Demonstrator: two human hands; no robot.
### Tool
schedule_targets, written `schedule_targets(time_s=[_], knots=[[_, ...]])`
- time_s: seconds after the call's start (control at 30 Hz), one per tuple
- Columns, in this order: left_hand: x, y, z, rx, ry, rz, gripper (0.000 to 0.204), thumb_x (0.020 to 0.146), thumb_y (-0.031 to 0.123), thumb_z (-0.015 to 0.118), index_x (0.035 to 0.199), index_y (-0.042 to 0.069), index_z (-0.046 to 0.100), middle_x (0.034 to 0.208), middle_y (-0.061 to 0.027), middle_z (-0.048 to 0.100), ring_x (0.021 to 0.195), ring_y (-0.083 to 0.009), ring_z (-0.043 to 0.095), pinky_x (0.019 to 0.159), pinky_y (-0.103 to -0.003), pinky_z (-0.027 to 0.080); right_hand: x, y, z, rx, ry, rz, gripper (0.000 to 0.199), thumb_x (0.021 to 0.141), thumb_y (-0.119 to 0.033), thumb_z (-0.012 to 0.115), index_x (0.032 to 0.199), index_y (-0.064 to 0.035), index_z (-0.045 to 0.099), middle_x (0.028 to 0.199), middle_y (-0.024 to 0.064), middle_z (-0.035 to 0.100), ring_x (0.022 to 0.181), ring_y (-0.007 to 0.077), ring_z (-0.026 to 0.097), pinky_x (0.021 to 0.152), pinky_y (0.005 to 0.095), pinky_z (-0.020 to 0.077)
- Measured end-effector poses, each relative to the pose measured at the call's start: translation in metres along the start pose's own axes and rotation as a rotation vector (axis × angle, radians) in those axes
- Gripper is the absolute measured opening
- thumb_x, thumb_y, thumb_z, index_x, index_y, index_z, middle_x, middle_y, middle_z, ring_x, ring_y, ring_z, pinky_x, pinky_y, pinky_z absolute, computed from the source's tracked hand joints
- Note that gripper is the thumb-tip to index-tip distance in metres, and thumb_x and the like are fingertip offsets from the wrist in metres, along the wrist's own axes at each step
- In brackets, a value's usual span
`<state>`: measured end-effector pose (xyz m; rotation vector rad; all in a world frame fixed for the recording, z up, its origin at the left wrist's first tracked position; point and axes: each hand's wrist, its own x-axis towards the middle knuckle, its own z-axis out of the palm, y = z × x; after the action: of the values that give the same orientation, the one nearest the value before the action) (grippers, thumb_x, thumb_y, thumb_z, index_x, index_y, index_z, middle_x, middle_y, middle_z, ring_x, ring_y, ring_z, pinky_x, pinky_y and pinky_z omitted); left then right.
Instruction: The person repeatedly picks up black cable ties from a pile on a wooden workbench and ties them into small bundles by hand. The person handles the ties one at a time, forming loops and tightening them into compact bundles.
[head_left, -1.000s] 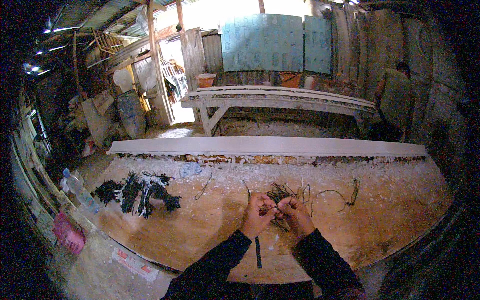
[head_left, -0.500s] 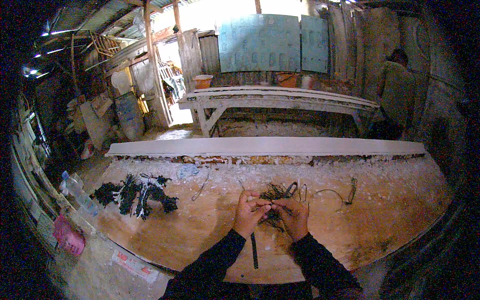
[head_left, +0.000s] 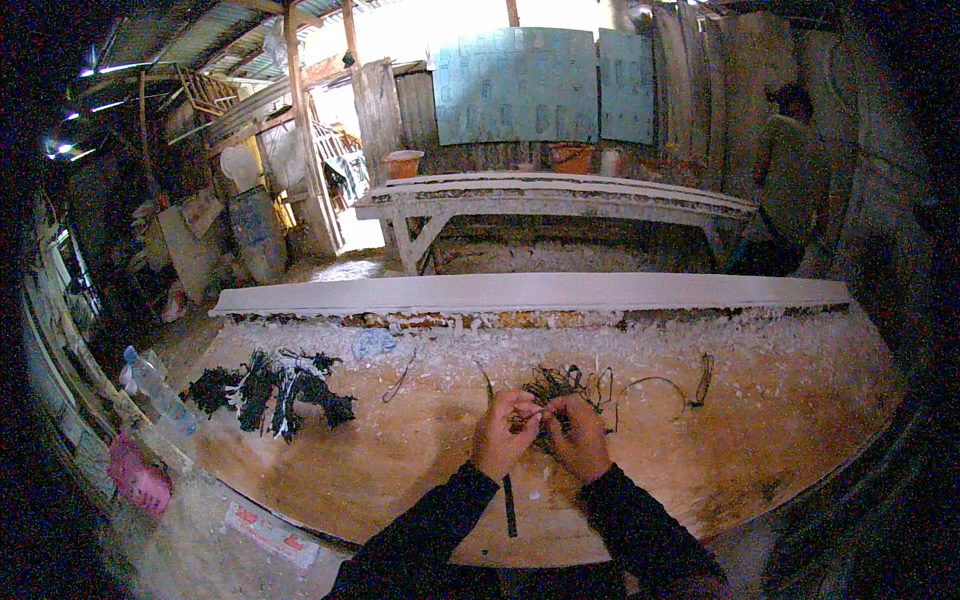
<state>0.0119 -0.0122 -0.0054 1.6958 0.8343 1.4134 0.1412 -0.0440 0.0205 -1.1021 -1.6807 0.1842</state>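
1. Sitting at a dusty wooden table (head_left: 400,480) in a messy shed, long white board (head_left: 530,293) lying at 12 o'clock.
2. Pinching thin wire (head_left: 540,412) with left hand (head_left: 503,433) and right hand (head_left: 578,436), fingers closed tight together, wire pile (head_left: 570,385) just behind.
3. Dark bundles (head_left: 270,385) resting at 9 o'clock.

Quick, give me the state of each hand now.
Left hand: closed, pinching a thin strand.
Right hand: closed on the same strand beside the tangled wire pile.
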Motion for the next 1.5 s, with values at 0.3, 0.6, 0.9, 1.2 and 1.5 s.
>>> schedule_targets(time_s=[0.3, 0.6, 0.9, 1.2, 1.5], knots=[[0.007, -0.004, 0.001, 0.280, 0.069, 0.214, 0.038, 0.069, 0.002, 0.060, 0.103, 0.004, 0.043, 0.085, -0.0047, 0.057, 0.074, -0.0144, 0.057, 0.063, -0.025, 0.046, -0.003, 0.014, 0.003, 0.430, -0.209, 0.264, 0.005, 0.079, -0.006, 0.049, 0.082, -0.0057, 0.045, 0.076, 0.0028, 0.046, 0.073, 0.0118, 0.045, 0.067, 0.0247, 0.0390], [0.007, -0.007, 0.004, -0.077, 0.074, 0.058, 0.025, 0.073, 0.004, 0.061, 0.094, 0.003, 0.047, 0.080, -0.0041, 0.058, 0.070, -0.0121, 0.056, 0.062, -0.025, 0.045, 0.003, 0.010, -0.006, 1.271, -0.301, 0.665, 0.007, 0.079, -0.013, 0.055, 0.083, -0.0083, 0.051, 0.080, 0.0023, 0.054, 0.074, 0.0130, 0.053, 0.070, 0.0282, 0.0449], [0.003, 0.000, -0.001, -0.307, -0.056, -0.138, 0.011, 0.079, 0.009, 0.057, 0.087, 0.001, 0.056, 0.080, -0.0028, 0.056, 0.069, -0.0107, 0.057, 0.054, -0.023, 0.050, 0.005, 0.000, -0.011, 1.330, -0.252, 0.783, 0.007, 0.078, -0.010, 0.057, 0.081, -0.0066, 0.053, 0.073, 0.0027, 0.055, 0.068, 0.0139, 0.055, 0.072, 0.0321, 0.0475], [0.006, -0.002, -0.004, -0.322, -0.168, -0.142, 0.015, 0.079, 0.012, 0.058, 0.090, 0.002, 0.056, 0.083, -0.0028, 0.058, 0.071, -0.0121, 0.058, 0.057, -0.024, 0.050, 0.005, 0.004, -0.011, 1.295, -0.223, 0.732, 0.010, 0.072, -0.007, 0.062, 0.074, -0.0073, 0.052, 0.076, 0.0075, 0.057, 0.070, 0.0224, 0.056, 0.066, 0.0349, 0.0484], [0.012, -0.015, -0.016, -0.393, -0.279, -0.367, 0.012, 0.081, 0.015, 0.056, 0.088, 0.006, 0.055, 0.080, -0.0012, 0.059, 0.063, -0.0090, 0.056, 0.051, -0.020, 0.045, 0.009, 0.003, -0.005, 1.005, -0.209, 0.615, 0.016, 0.074, -0.008, 0.062, 0.077, -0.0098, 0.047, 0.070, 0.0004, 0.053, 0.062, 0.0109, 0.052, 0.056, 0.0225, 0.0432]])
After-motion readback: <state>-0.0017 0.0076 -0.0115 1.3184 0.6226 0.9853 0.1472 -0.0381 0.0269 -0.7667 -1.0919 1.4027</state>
